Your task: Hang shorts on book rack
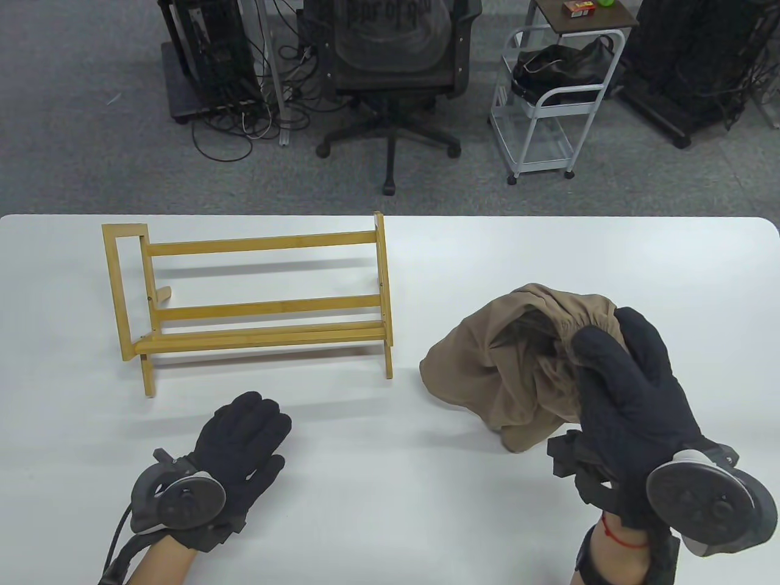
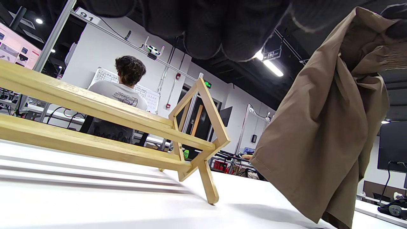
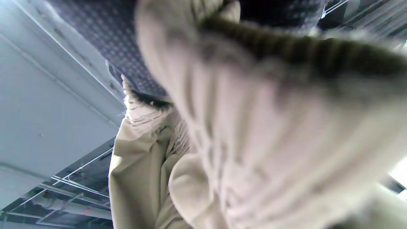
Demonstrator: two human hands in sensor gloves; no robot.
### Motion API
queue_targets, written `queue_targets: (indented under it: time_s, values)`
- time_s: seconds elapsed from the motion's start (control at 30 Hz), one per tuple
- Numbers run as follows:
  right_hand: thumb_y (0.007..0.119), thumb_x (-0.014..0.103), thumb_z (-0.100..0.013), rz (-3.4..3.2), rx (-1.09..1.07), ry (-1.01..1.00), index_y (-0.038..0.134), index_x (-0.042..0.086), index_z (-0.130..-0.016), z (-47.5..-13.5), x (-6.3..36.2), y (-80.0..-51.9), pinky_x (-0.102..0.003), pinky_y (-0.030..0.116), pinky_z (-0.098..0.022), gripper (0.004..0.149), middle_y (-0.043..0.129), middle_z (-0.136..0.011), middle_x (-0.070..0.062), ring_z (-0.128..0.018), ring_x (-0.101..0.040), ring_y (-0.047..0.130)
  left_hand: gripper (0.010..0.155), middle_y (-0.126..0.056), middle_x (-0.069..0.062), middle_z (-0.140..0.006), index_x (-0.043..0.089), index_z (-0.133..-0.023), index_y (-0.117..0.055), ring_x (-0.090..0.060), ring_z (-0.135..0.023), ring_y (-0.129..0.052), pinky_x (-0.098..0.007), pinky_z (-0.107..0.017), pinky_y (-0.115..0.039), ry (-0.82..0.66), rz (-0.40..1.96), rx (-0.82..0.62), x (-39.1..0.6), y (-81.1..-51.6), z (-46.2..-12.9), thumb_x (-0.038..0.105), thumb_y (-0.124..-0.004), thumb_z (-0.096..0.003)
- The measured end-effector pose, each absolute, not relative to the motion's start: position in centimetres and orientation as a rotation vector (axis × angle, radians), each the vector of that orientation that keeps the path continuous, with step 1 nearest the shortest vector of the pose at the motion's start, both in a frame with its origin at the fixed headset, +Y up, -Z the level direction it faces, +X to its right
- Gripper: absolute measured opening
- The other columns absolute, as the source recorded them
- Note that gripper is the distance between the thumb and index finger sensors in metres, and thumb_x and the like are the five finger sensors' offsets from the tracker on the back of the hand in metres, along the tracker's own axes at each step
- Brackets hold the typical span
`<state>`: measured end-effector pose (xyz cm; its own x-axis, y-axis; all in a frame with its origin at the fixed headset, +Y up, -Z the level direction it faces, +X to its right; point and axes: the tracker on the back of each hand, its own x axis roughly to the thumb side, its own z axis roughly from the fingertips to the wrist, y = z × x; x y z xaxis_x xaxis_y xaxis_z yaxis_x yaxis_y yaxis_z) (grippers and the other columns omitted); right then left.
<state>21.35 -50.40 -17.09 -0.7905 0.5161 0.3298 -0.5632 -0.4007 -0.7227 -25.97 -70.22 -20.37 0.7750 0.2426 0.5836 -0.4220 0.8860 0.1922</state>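
The brown shorts (image 1: 512, 359) hang bunched above the white table (image 1: 548, 256) at the right, their lower end touching it. My right hand (image 1: 615, 353) grips their elastic waistband and holds them up. The shorts also show in the left wrist view (image 2: 321, 133) and fill the right wrist view (image 3: 254, 143). The wooden book rack (image 1: 256, 298) stands on the table at the left, with rails running across; it shows in the left wrist view (image 2: 127, 127) too. My left hand (image 1: 250, 432) rests flat and empty on the table in front of the rack.
Beyond the table's far edge stand an office chair (image 1: 393, 67), a white cart (image 1: 548, 103) with a black bag, and equipment racks with cables on the grey floor. A person in a white shirt (image 2: 119, 92) sits in the background.
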Motion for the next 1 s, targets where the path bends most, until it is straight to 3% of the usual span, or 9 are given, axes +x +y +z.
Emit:
queue_targets:
  time_s: [1.0]
  values:
    - [0.088, 0.031, -0.046, 2.212, 0.392, -0.960, 0.082, 0.047, -0.079, -18.2, 14.4, -50.2, -0.034, 0.094, -0.051, 0.038, 0.077, -0.103, 0.003, -0.071, -0.027, 0.100, 0.059, -0.071, -0.002, -0.108, 0.027, -0.098, -0.074, -0.036, -0.105, -0.062, -0.062, -0.069, -0.055, -0.559, 0.373, 0.319, -26.1, -70.2, -20.9, 0.053, -0.064, -0.0465]
